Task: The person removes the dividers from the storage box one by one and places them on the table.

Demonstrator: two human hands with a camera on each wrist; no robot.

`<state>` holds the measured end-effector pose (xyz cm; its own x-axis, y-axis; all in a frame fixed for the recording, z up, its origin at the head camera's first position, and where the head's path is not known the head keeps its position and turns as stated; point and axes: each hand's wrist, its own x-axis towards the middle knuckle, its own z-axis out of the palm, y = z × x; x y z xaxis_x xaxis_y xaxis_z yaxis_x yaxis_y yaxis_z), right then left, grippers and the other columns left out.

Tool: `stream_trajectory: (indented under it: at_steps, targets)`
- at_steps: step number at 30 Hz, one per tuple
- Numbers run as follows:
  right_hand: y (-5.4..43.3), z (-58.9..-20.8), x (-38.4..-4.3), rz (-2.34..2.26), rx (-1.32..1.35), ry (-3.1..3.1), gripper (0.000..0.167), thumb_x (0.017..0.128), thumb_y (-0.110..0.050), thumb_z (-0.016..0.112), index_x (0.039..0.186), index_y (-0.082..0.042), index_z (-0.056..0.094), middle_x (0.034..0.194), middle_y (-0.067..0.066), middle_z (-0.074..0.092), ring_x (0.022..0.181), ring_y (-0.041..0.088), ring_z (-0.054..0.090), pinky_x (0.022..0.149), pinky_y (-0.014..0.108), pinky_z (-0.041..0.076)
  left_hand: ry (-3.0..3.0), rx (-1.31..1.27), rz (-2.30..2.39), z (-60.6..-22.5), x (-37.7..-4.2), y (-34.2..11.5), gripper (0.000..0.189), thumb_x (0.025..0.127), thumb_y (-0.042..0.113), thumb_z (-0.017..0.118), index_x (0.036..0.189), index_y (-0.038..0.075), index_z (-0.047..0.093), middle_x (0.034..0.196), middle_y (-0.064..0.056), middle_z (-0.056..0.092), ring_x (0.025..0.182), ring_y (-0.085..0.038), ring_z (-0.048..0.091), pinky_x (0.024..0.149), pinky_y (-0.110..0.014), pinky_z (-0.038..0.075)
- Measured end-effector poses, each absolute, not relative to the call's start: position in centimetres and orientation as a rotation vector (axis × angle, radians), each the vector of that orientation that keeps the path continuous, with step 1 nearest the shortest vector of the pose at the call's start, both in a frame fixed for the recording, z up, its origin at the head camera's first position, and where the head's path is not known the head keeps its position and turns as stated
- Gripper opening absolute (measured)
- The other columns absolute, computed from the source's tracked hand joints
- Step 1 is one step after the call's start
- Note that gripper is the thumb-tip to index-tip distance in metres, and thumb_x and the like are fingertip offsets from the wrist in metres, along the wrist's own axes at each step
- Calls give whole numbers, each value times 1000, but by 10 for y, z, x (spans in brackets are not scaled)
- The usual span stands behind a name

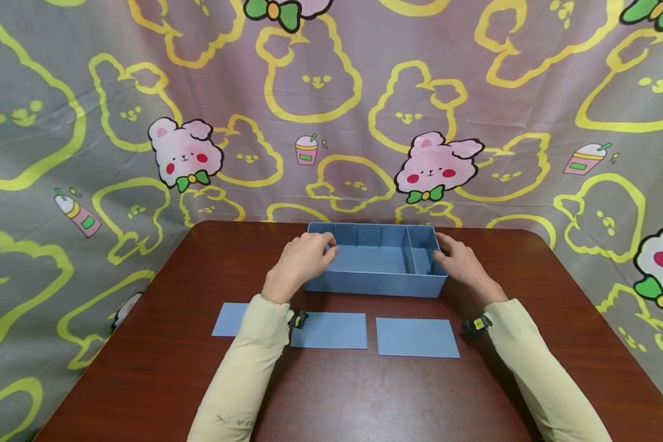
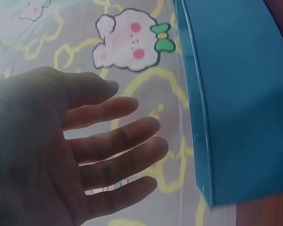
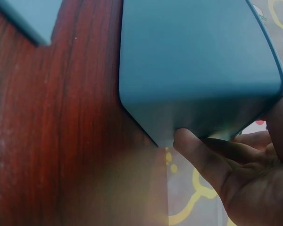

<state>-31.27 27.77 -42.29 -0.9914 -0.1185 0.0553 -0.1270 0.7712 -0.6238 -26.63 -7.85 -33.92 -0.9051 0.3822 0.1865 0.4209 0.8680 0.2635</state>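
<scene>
A blue divided box (image 1: pixel 376 285) stands on the table, with a tall partition setting off a narrow section at its right end. My left hand (image 1: pixel 301 261) hovers by the box's left end. In the left wrist view its fingers (image 2: pixel 118 139) are spread and apart from the box wall (image 2: pixel 245 94). At the other end, my right hand (image 1: pixel 464 264) grips the right end wall. The right wrist view shows one fingertip (image 3: pixel 184 136) against that wall's outside and the thumb reaching over the rim; the thumb's tip is hidden there.
Three flat blue rectangular panels lie in a row nearer me: left (image 1: pixel 229 319), partly under the left sleeve (image 1: pixel 254 350), middle (image 1: pixel 331 331) and right (image 1: pixel 417 337). A patterned curtain (image 1: pixel 353 80) hangs behind the brown table (image 1: pixel 409 399).
</scene>
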Motion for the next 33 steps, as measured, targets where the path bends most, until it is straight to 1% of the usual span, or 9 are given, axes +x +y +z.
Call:
stream_trajectory:
  at_steps: [6,15,22,26,33]
  targets:
    - [277,-422,-312,1034,209,-2944,60,100,-20,46,154,-3,26,150,29,39,130,47,49,102,61,42,-2864,-676,-460,-335,-269,-56,25,100,29,55,116,14,67,91,-1,68,60,-11,56,54,-26,44]
    - [277,-422,-313,1051,237,-2929,60,100,-18,46,154,-3,26,153,28,36,132,47,46,103,62,41,-2859,-694,-517,-334,-275,-27,27,101,30,53,121,15,63,91,2,67,65,-11,57,58,-27,46]
    - [277,-422,-312,1047,232,-2926,60,100,-20,45,154,-3,27,153,27,37,132,46,46,103,62,40,-2863,-685,-549,-338,-278,-10,29,101,31,52,124,16,60,91,3,65,67,-11,58,60,-28,47]
    - [278,-422,-312,1050,231,-2931,60,100,-21,45,154,-3,26,153,27,36,133,47,45,104,62,39,-2858,-678,-562,-340,-280,-2,30,101,32,52,126,17,59,95,2,64,69,-12,58,60,-29,48]
    - [277,-422,-312,1055,226,-2939,61,100,-21,46,155,-3,25,152,29,37,133,47,45,104,61,40,-2826,-653,-580,-346,-285,11,33,101,34,53,128,16,58,104,-2,64,66,-13,56,59,-27,47]
